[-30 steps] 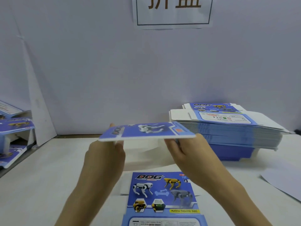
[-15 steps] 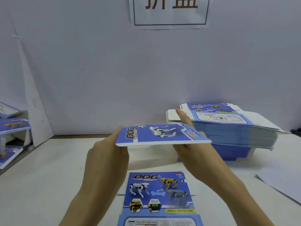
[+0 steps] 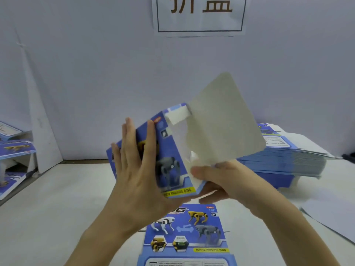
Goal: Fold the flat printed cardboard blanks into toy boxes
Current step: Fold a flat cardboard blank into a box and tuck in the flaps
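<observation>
A blue printed toy box (image 3: 171, 156) is held in the air, tilted, its open end facing right. A large grey-white flap (image 3: 224, 120) stands up from it. My left hand (image 3: 138, 169) lies flat on the printed front panel with straight fingers. My right hand (image 3: 221, 179) grips the box's lower right edge, thumb inside the opening, fingers underneath. A flat printed blank (image 3: 192, 235) lies on the table below, near me. A tall stack of flat blanks (image 3: 284, 158) sits at the right.
Folded blue boxes (image 3: 15, 150) are piled at the far left edge. A white sheet (image 3: 330, 214) lies on the table at the right. A grey-white wall with a paper sign (image 3: 199, 14) stands behind the table (image 3: 57, 208).
The box was level and seen edge-on; it is now tilted up with its front panel toward me, the end flap raised. My left hand moved onto the front panel.
</observation>
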Tool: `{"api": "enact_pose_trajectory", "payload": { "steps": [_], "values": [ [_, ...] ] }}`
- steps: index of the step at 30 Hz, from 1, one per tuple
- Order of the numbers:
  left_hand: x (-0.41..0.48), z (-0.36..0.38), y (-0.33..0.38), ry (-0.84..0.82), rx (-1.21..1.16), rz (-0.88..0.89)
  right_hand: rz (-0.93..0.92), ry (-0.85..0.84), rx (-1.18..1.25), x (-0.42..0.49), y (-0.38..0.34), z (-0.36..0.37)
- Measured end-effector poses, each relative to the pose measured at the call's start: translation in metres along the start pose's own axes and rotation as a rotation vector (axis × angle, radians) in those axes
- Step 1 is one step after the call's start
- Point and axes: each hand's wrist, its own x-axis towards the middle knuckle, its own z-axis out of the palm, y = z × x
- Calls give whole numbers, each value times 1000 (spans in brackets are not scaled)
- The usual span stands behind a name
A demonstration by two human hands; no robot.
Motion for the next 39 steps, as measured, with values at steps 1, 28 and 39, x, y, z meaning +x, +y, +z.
{"api": "enact_pose_trajectory", "payload": {
  "steps": [1, 28, 39],
  "values": [
    [2, -2, -3, 8, -5, 0, -2, 14, -72, -1, 0, -5],
    [4, -35, -22, -70, -119, 60, -515, 592, 425, 19, 19, -15],
    [3, -36, -15, -29, -28, 53, -802, 709, 135, 15, 22, -9]
  ]
}}
